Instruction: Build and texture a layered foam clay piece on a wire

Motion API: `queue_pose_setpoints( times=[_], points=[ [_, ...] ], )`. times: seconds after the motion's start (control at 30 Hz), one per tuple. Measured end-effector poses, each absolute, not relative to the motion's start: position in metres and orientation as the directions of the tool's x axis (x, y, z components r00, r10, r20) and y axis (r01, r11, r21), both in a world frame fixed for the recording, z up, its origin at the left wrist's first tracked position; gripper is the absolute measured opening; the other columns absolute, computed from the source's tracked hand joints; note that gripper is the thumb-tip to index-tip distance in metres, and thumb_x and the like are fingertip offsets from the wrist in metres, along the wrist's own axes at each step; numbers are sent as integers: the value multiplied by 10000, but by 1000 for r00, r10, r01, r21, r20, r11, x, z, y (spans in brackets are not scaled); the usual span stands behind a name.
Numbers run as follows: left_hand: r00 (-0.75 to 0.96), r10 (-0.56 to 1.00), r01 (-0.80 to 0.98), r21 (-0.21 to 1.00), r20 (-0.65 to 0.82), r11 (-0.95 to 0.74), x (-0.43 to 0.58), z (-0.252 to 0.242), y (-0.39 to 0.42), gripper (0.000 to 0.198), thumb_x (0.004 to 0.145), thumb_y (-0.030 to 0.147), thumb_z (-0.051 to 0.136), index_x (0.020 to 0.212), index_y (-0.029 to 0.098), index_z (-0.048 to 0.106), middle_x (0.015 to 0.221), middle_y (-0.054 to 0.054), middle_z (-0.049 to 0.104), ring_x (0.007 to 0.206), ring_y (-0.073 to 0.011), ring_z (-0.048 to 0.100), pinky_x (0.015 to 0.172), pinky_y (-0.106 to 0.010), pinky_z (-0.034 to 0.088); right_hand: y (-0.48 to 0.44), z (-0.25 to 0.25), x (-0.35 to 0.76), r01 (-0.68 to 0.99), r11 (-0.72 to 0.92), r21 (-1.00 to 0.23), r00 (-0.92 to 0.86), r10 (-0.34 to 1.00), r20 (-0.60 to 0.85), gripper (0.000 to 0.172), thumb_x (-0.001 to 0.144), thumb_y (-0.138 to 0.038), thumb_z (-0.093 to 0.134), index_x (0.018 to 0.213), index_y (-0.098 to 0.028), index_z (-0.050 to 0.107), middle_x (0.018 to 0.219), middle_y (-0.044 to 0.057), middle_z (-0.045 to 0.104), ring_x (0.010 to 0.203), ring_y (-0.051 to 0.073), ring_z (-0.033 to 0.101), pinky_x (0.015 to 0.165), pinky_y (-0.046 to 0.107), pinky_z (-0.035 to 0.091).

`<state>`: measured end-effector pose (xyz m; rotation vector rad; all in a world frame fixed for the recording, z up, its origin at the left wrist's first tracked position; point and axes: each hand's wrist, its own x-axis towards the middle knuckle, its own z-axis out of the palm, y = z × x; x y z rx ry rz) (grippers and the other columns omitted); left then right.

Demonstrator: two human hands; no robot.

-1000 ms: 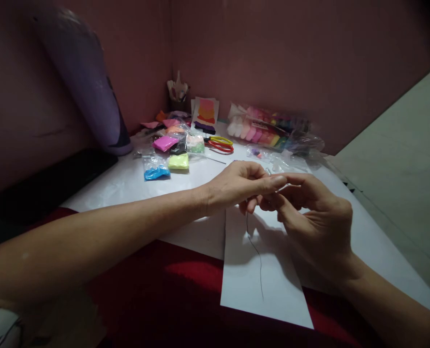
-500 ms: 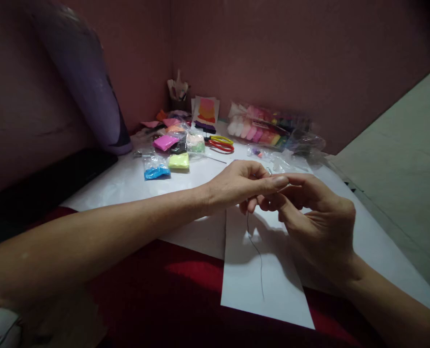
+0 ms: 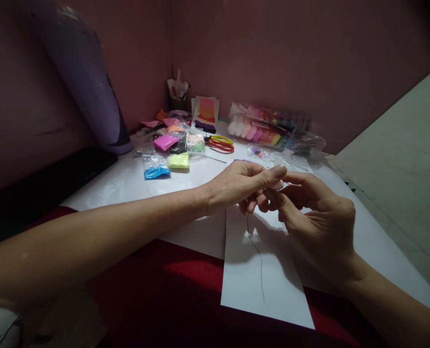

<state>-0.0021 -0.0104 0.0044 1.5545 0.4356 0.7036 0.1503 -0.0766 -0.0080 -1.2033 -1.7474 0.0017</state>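
My left hand (image 3: 249, 186) is closed, its thumb and fingertips pinched together over the white paper sheet (image 3: 251, 285). Close against it, my right hand (image 3: 314, 212) pinches at the same spot with thumb and index finger. Between them is a thin wire (image 3: 287, 182), mostly hidden by the fingers; only a short dark bit shows by the right index finger. A thin, wavy dark line (image 3: 261, 263) runs from below the left fingers down over the sheet; I cannot tell whether it is wire or drawn.
Bags of coloured clay (image 3: 166, 142) lie behind at the left, beside scissors (image 3: 220, 143) with yellow and red handles. A large pack of colours (image 3: 258, 128) rests by the wall. Further back are a pen cup (image 3: 178, 99) and a painted card (image 3: 206, 111). A dark rod (image 3: 216, 160) lies mid-table.
My left thumb has lifted slightly and the fingertips have shifted. The small wire loop that showed above the fingers is out of sight. Both arms have stayed nearly in place.
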Motion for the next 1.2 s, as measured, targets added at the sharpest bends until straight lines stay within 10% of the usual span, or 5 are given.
queue_pose_setpoints(
  times=[1.2],
  points=[
    [767,610,-96,976,197,-194,-4,3,-9,536,842,639,504,702,126,577,602,-8,565,469,-63,492,451,-193,406,-78,-7,150,695,517,-500,-67,738,671,123,871,-217,620,992,-239,618,589,-59,649,465,110,597,454,238,460]
  ],
)
